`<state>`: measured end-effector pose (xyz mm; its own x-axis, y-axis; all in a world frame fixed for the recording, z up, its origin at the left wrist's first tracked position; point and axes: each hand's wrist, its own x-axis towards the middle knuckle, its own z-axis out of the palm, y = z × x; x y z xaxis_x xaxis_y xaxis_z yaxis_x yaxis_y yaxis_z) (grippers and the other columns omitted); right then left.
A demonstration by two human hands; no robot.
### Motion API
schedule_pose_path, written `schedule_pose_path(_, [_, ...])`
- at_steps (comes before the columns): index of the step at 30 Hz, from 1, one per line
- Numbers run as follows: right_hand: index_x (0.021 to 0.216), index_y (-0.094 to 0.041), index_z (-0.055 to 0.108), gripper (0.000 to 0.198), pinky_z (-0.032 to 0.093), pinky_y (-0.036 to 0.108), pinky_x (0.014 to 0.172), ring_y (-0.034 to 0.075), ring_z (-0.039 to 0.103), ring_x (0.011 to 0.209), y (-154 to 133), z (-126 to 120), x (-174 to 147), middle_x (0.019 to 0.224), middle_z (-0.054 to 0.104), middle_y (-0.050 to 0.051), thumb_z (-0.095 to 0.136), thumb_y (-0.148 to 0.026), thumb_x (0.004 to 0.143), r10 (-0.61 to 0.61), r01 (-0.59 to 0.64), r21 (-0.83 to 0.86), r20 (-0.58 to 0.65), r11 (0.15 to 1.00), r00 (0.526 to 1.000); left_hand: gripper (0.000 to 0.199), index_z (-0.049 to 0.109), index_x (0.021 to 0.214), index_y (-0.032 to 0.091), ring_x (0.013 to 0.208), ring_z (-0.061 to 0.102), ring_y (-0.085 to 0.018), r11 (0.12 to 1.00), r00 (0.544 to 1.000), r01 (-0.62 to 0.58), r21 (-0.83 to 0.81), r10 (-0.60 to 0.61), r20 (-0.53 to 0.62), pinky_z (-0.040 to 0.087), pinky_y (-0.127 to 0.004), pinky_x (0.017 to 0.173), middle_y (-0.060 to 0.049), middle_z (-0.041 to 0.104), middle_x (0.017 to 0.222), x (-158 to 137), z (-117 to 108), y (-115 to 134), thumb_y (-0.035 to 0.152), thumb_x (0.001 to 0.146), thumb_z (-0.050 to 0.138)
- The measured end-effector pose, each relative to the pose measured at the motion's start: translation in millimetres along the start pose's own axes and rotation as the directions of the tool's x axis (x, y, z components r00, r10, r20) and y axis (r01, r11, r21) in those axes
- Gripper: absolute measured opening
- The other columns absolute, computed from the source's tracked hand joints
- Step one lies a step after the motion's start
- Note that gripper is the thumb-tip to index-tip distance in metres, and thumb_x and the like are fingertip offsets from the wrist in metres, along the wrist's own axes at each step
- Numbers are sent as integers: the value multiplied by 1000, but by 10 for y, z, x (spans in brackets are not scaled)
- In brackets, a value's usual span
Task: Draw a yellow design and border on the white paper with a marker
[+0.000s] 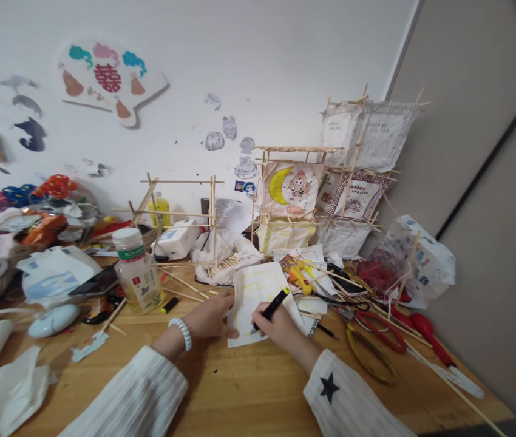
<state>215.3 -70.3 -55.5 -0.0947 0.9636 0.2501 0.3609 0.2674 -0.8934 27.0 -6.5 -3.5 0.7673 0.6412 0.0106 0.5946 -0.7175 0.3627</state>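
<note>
A sheet of white paper (pixel 258 285) with faint yellow marks lies on the wooden table in front of me. My right hand (pixel 276 325) is closed around a black marker (pixel 277 302) with a yellow end, its tip down at the lower part of the sheet. At the sheet's left edge rests my left hand (pixel 209 317), fingers stretched out and thumb on the lower corner. A black cap with a yellow end (pixel 169 304) lies to the left of that hand. The bottle (pixel 137 270) with a white lid stands just beyond the cap.
Behind the paper stand a bare stick frame (pixel 180 213) and a stacked paper lantern (pixel 292 188). To the right lie a yellow glue gun (pixel 301 278), scissors with red and yellow handles (pixel 371 352), and loose sticks. A computer mouse (pixel 53 320) and crumpled bags sit left.
</note>
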Motion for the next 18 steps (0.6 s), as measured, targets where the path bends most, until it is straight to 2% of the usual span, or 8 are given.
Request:
schedule_pose_path(4, [61, -17, 54, 19, 36, 17, 44, 10, 48, 45, -18, -6, -4, 47, 49, -4, 50, -24, 78, -7, 7, -21, 11, 1000, 1000, 47, 56, 96, 19, 94, 55, -25, 1000, 1000, -12, -7, 12, -1, 44, -33, 82, -8, 54, 107, 9, 20, -31, 39, 57, 73])
schedule_pose_path(11, [49, -18, 46, 24, 31, 18, 46, 9, 41, 47, -95, -41, -4, 44, 39, -6, 47, -12, 72, -15, 15, -75, -6, 997, 1000, 47, 57, 96, 19, 95, 54, -25, 1000, 1000, -21, 5, 21, -6, 44, -33, 83, -7, 54, 104, 27, 63, -89, 40, 57, 73])
schedule_pose_path(18, [56, -18, 49, 23, 33, 18, 43, 9, 42, 42, -80, -35, -9, 45, 42, -6, 45, -18, 78, 13, -15, -50, -40, 999, 999, 47, 56, 98, 18, 95, 54, -25, 1000, 1000, -27, 2, 27, -6, 45, -33, 84, -8, 52, 108, 21, 53, -69, 39, 58, 71])
